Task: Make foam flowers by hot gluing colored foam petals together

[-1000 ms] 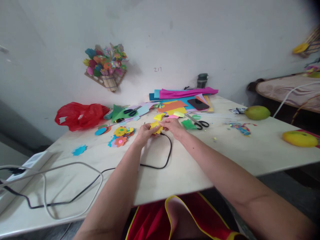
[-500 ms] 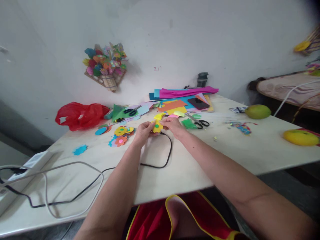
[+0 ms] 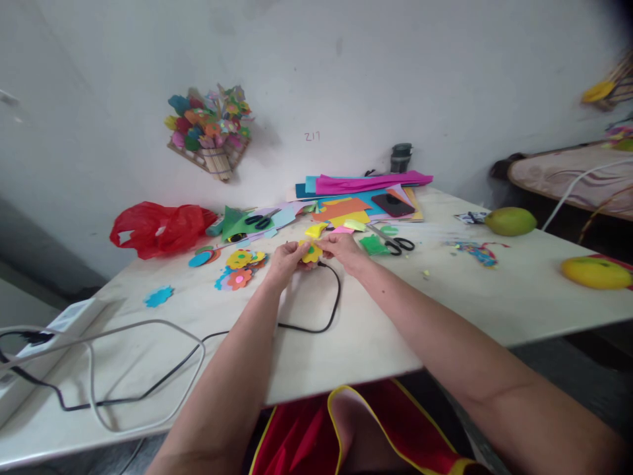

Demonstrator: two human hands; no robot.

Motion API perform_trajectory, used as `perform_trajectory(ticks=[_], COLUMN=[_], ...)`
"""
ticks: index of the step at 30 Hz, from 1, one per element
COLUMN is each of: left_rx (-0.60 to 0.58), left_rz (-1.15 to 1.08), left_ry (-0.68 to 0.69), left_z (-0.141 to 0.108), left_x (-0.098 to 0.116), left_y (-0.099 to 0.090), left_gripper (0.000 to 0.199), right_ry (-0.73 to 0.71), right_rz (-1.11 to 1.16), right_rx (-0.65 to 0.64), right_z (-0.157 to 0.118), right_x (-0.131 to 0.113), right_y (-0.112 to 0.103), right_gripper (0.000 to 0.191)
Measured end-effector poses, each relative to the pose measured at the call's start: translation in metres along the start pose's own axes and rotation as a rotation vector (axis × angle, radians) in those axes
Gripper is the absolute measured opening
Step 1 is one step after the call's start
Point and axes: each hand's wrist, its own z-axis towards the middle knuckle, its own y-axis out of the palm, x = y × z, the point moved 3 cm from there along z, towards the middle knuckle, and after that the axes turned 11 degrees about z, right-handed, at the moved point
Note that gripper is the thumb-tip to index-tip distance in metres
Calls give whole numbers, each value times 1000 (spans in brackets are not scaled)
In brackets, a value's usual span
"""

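Note:
Between my two hands is a yellow flower cut-out (image 3: 310, 253) with a green centre. My left hand (image 3: 285, 264) pinches its left edge. On the other side, the fingers of my right hand (image 3: 345, 251) are closed at its right edge. A black cable (image 3: 338, 297) ends just below the flower; what it joins is hidden by my hands. Left of my left hand lies a pile of layered flower cut-outs, with an orange flower (image 3: 240, 278) and a yellow flower (image 3: 238, 258) on top. Small yellow scraps (image 3: 316, 229) lie just behind my hands.
Black-handled scissors (image 3: 399, 246) and a green packet (image 3: 374, 245) lie right of my hands. Coloured sheets (image 3: 341, 210) and a phone (image 3: 393, 204) are at the back. A red plastic bag (image 3: 161, 229) sits back left, a power strip (image 3: 54, 336) front left, mangoes (image 3: 511, 221) right.
The yellow flower has tilted slightly flatter between my fingers, and more of the yellow scrap behind it shows. Both hands stay in nearly the same place.

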Motion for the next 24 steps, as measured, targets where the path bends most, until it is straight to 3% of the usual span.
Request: perform_trajectory(ticks=[9,16,24], left_rx=[19,-31,-75], left_rz=[-23,-25,31], left_ry=[2,7,40], left_z=[3,0,0], left_x=[-3,1,1], left_y=[2,1,5], left_gripper=[37,45,37], right_ry=[-13,-8,5], right_rz=[-20,-26,-52], right_rx=[-35,-15,-32], right_z=[-1,-2,-3], right_x=[1,-3,-3], right_y=[1,2,3], right_gripper=[24,24,18])
